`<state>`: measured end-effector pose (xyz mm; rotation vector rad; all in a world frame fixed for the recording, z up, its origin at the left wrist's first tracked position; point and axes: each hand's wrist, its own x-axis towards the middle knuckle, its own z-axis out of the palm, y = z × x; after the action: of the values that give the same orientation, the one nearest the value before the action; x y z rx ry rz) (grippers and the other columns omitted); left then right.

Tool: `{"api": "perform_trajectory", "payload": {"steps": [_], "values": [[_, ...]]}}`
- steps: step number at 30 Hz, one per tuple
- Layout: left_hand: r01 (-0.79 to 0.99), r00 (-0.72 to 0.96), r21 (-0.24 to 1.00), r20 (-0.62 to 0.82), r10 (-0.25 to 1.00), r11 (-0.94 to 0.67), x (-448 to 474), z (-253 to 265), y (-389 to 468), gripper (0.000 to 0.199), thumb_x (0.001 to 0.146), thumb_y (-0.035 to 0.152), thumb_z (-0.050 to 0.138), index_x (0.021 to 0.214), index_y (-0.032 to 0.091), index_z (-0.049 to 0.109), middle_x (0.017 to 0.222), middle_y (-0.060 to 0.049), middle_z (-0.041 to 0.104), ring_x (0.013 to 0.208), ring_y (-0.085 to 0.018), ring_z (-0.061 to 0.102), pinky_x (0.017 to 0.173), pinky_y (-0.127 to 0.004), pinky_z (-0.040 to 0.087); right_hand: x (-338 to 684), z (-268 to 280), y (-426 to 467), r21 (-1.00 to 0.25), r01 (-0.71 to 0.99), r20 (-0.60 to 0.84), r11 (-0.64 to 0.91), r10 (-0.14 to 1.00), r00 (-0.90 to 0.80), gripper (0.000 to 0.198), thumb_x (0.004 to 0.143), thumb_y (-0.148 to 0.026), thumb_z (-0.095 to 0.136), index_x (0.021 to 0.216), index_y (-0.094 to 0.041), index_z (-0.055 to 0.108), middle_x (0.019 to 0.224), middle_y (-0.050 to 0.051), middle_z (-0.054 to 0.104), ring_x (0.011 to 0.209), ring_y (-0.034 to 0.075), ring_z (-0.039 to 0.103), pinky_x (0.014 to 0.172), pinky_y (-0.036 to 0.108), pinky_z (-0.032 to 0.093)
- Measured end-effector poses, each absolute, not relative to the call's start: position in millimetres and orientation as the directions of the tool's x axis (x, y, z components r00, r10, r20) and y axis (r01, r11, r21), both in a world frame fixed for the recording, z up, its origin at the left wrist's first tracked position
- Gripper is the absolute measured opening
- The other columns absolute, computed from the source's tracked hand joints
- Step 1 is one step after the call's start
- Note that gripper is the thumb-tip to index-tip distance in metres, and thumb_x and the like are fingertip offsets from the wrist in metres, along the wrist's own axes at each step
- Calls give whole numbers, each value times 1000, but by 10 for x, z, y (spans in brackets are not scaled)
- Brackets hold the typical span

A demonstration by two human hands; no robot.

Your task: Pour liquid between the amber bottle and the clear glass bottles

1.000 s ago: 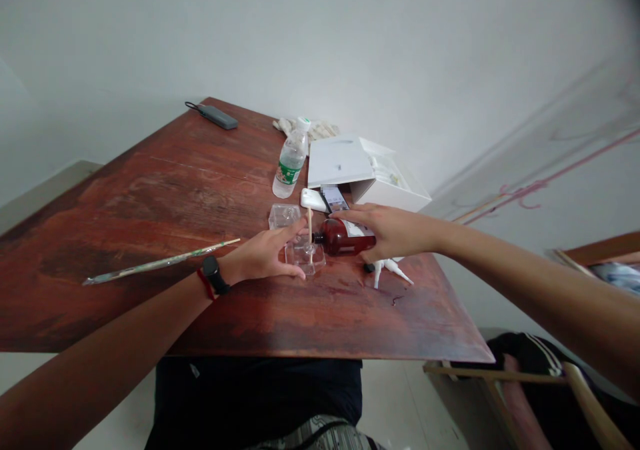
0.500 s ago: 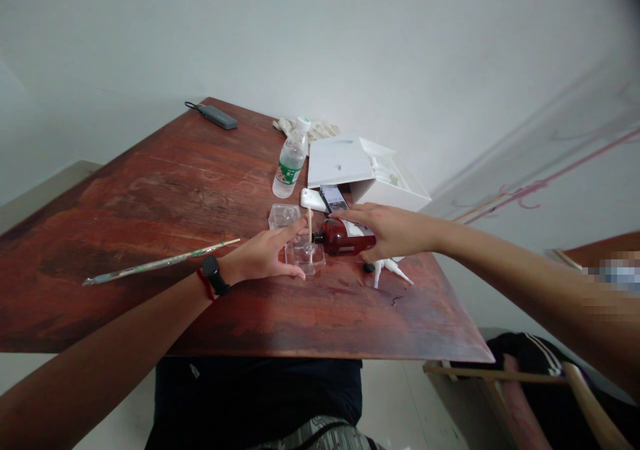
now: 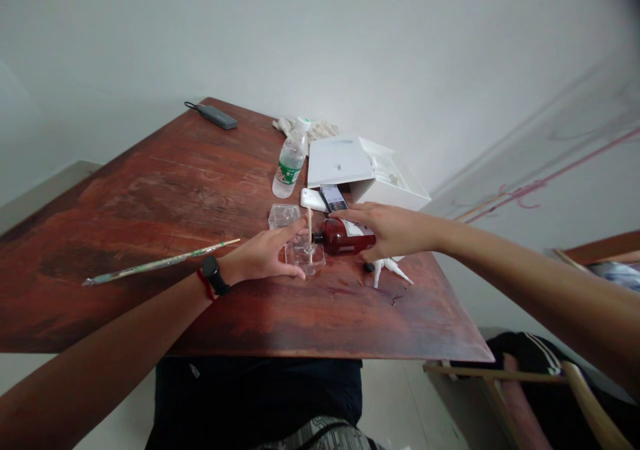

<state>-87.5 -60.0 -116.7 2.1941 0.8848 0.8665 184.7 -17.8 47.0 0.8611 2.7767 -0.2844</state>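
My right hand [image 3: 385, 229] is closed round a dark red-brown bottle [image 3: 345, 241], which lies tipped over in its grip at the middle of the table [image 3: 150, 203], black neck pointing left. The neck ends right by a pale stick [image 3: 310, 227] standing over a clear plastic container [image 3: 300, 263]. My left hand [image 3: 265, 253] comes in from the left, thumb and fingers spread wide at the container; its fingertips meet the stick, but from here I cannot tell whether they pinch it.

A second clear piece [image 3: 281, 215] sits just beyond those fingers. Farther back I have a water bottle [image 3: 289, 167] upright, with a white box [image 3: 343, 163] to its right. A small black cap [image 3: 369, 267] and white nozzles [image 3: 390, 270] lie near the right hand; wrapped sticks [image 3: 160, 263] lie off to the left.
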Motion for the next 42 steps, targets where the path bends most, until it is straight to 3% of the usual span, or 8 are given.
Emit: {"api": "perform_trajectory", "payload": {"steps": [7, 15, 21, 29, 42], "values": [[351, 565, 731, 333, 755, -585, -873, -1167, -600, 124, 77, 44, 94, 171, 29, 14, 153, -16, 63, 139, -34, 64, 118, -47, 48, 1855, 454, -176, -109, 581, -269, 807, 539, -799, 77, 70, -19, 76, 145, -18, 61, 134, 14, 72, 113, 34, 70, 98, 46, 55], [343, 565, 740, 330, 756, -579, -869, -1169, -584, 127, 76, 43, 95, 171, 28, 12, 153, -17, 63, 138, -33, 65, 117, -47, 49, 1825, 476, -204, -110, 562, -277, 820, 517, -810, 71, 71, -17, 75, 141, -19, 62, 122, 11, 75, 104, 33, 71, 91, 44, 57], [349, 567, 741, 321, 758, -574, -869, -1166, -588, 127, 76, 40, 95, 171, 28, 13, 154, -17, 62, 138, -33, 64, 118, -48, 48, 1840, 471, -198, -131, 569, -274, 812, 522, -808, 76, 72, -19, 76, 146, -18, 59, 132, 14, 72, 112, 34, 70, 97, 45, 56], [339, 560, 748, 326, 762, -570, -866, -1182, -591, 130, 76, 42, 95, 172, 29, 8, 154, -17, 62, 137, -34, 65, 118, -48, 49, 1861, 453, -186, -133, 568, -272, 812, 521, -809, 74, 71, -20, 78, 144, -19, 60, 129, 12, 73, 108, 33, 70, 94, 45, 57], [275, 571, 761, 363, 736, -588, -876, -1284, -548, 127, 78, 36, 94, 171, 35, 8, 169, -19, 41, 131, -34, 69, 111, -49, 56, 1917, 395, -166, -162, 583, -264, 796, 534, -803, 75, 73, -23, 81, 146, -21, 60, 133, 12, 72, 113, 34, 69, 98, 46, 56]]}}
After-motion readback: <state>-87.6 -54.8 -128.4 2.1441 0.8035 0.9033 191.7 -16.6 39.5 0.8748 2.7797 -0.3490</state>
